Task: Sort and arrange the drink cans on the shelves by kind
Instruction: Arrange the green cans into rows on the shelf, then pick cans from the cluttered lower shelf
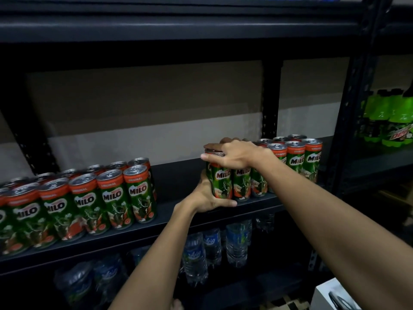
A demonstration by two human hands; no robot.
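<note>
Two groups of green-and-red Milo cans, all upright, are observed on the dark shelf [174, 217], well apart from each other. The left group [73, 198] is arranged in rows toward the shelf's left end. The right group [279, 166] is likewise set in rows, with its leftmost front can [221, 182] at the shelf's front edge.

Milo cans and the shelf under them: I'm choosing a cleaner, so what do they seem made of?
Milo cans: likely aluminium, with bare silvery pull-tab tops and glossy printed sides that catch the light. Shelf: probably steel, matt dark paint, judging by its thin folded front edge; a coated board can't be ruled out.
</note>
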